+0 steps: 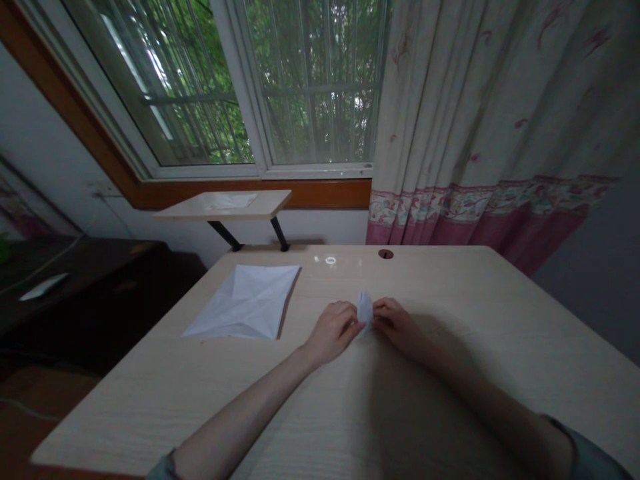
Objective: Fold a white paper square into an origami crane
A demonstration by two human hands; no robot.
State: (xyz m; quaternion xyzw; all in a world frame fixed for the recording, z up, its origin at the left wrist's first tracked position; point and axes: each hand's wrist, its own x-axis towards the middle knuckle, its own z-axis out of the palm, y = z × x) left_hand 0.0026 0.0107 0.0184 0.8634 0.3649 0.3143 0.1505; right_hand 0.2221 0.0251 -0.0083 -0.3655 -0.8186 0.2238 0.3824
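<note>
Folded paper piece (365,308) stands upright mid-desk (450,373), long axis vertical, tip pointing up and away from me. My left hand (333,331) pinches its left side, fingers closed on it; my right hand (397,325) pinches the right side likewise. Creased white sheet (245,301) lies flat, well apart to the left.

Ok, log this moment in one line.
left hand: pinching folded paper | right hand: pinching same | creased sheet: flat on table
</note>
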